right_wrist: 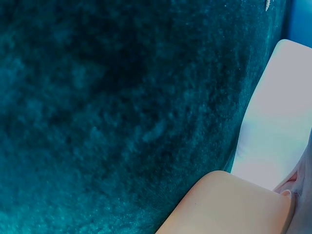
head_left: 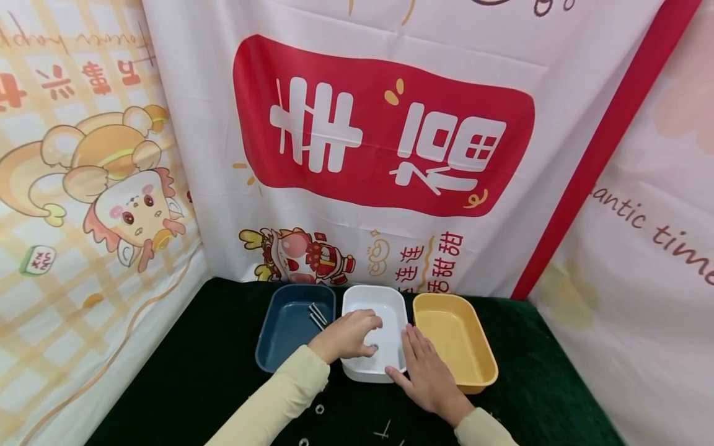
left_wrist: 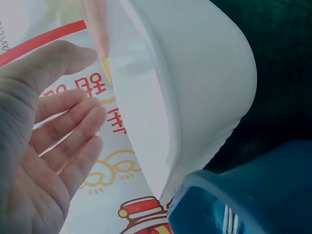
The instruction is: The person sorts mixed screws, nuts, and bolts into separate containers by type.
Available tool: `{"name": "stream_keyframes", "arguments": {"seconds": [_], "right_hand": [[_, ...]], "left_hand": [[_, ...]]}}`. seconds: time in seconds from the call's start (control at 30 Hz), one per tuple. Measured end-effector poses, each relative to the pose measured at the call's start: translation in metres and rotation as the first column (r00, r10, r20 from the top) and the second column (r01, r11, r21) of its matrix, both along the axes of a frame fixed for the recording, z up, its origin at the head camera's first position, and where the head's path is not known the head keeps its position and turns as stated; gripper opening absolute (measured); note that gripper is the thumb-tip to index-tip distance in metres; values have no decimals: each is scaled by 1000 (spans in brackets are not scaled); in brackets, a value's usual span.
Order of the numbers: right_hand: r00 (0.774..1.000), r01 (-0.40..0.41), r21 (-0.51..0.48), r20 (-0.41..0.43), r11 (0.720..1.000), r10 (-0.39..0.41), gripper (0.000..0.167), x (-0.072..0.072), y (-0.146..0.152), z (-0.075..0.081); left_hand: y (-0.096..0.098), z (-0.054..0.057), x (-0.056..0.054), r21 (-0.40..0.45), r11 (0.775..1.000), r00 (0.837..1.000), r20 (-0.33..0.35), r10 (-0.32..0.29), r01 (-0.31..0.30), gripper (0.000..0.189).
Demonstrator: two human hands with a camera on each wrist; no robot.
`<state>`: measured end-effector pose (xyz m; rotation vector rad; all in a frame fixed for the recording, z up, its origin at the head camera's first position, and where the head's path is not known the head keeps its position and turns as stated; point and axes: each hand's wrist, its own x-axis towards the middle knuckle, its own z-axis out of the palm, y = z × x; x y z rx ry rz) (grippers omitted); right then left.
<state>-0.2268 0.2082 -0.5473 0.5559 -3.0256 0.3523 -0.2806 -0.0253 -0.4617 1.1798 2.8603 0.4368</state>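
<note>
Over the white tray, my left hand hovers with its fingers gently bent and thumb spread apart. In the left wrist view, nothing shows between the thumb and fingers of that hand. A small greyish item lies in the white tray below its thumb. My right hand lies along the tray's right side with its fingers fairly straight, fingertips right at the rim. In the right wrist view, the white tray's outer wall shows, while the hand is mostly out of frame.
A blue tray holding several metal bolts stands to the left. On the right is a yellow tray. Hex nuts and thin light pieces lie on the dark green cloth in front. Printed fabric hangs behind.
</note>
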Motion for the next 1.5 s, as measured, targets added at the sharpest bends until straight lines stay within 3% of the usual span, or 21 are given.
{"name": "stream_keyframes", "arguments": {"seconds": [0.1, 0.3, 0.63, 1.13, 1.3, 1.5], "right_hand": [[1000, -6, -2, 8, 1000, 6, 96, 0, -1, 0], [1000, 6, 10, 24, 1000, -6, 98, 2, 0, 0], [1000, 3, 14, 18, 1000, -3, 99, 1, 0, 0], [999, 17, -2, 29, 1000, -17, 96, 1, 0, 2], [999, 17, -2, 35, 1000, -17, 95, 0, 0, 1], [999, 18, 8, 29, 1000, -18, 98, 1, 1, 1]], "left_hand": [[-1, -1, 2, -11, 999, 998, 29, 47, -46, 50], [-11, 0, 8, -27, 996, 994, 53, 91, -89, 53], [-33, 8, 22, -32, 998, 997, 41, 60, -59, 51], [-73, 35, 60, 3, 999, 998, 40, 53, -53, 49], [-85, 36, 71, 4, 1000, 999, 37, 27, -27, 48], [-96, 31, 84, 14, 999, 994, 106, 37, -39, 50]]}}
